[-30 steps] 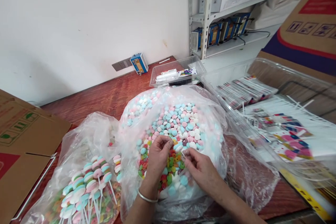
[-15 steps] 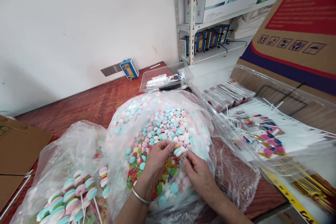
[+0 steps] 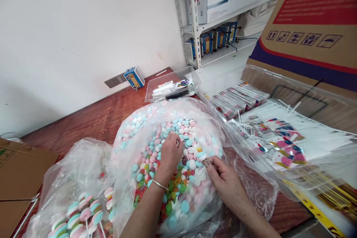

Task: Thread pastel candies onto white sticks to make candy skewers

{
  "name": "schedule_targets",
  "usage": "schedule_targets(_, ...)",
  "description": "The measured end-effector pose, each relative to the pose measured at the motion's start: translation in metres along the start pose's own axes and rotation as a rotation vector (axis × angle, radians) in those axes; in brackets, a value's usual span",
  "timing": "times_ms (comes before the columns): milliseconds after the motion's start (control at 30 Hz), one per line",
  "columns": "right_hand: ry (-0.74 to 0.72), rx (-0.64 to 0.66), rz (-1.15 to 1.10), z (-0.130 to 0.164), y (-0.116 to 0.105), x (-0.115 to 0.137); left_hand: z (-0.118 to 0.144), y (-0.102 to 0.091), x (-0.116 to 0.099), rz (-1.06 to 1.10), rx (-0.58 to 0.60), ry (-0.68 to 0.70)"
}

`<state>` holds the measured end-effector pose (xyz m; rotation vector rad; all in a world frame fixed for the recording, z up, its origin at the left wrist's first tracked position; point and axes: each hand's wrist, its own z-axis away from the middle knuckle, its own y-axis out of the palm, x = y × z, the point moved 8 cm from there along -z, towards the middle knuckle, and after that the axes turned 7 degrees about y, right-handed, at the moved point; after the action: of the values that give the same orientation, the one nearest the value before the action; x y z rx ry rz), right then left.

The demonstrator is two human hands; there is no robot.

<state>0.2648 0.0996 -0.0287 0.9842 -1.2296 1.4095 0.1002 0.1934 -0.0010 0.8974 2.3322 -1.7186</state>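
In my right hand (image 3: 221, 173), thumb and fingers pinch a small stack of candies (image 3: 200, 154), with white, pale blue and yellow-orange pieces showing. My left hand (image 3: 171, 150), a bangle on its wrist, reaches into the big clear plastic bag (image 3: 126, 173). Its fingers are curled together among the pastel candies (image 3: 189, 142); what they grip is mostly hidden. Red, green and orange gummy rings (image 3: 175, 184) lie nearer me in the same bag. To the left, layered candy lollipops (image 3: 85, 214) on white sticks rest on another plastic bag (image 3: 80, 160).
A large clear tray (image 3: 240, 145) on the right holds white sticks and printed wrappers. Gold ties (image 3: 338, 197) lie near its front. A smaller clear bin (image 3: 173, 81) stands behind the candy. Cardboard boxes (image 3: 25, 167) flank the red-brown table (image 3: 92, 119); shelving (image 3: 196, 26) stands behind.
My left hand has left the candy stack and moved up and away into the pastel candies. My right hand, still pinching the stack, has shifted slightly right. The view has tilted a little.
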Motion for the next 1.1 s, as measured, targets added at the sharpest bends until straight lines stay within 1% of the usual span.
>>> schedule_targets(100, 0.009, 0.006, 0.002, -0.001, 0.001, 0.000, -0.003, -0.001, -0.005, 0.001, -0.044, 0.056)
schedule_targets(333, 0.015, 0.016, -0.025, -0.002, -0.002, -0.001, -0.010, 0.014, -0.012, 0.097, 0.006, 0.111)
schedule_targets(400, 0.018, 0.017, -0.023, -0.003, -0.002, -0.001, -0.010, 0.016, -0.010, 0.115, 0.005, 0.098)
schedule_targets(533, 0.017, 0.018, -0.017, -0.005, -0.002, -0.003, -0.013, 0.017, 0.000, 0.132, -0.019, 0.025)
schedule_targets(633, 0.019, 0.019, -0.021, -0.005, -0.002, -0.006, -0.017, 0.021, 0.006, 0.169, -0.003, -0.009)
schedule_targets(767, 0.034, 0.024, -0.017, -0.005, -0.002, -0.008, -0.018, 0.026, 0.005, 0.193, 0.043, -0.005)
schedule_targets(933, 0.040, 0.021, -0.006, -0.007, -0.002, -0.007, -0.016, 0.025, 0.001, 0.193, 0.071, 0.019)
schedule_targets(1100, 0.038, 0.014, -0.003, -0.007, -0.002, -0.008, -0.015, 0.024, 0.005, 0.177, 0.073, -0.008)
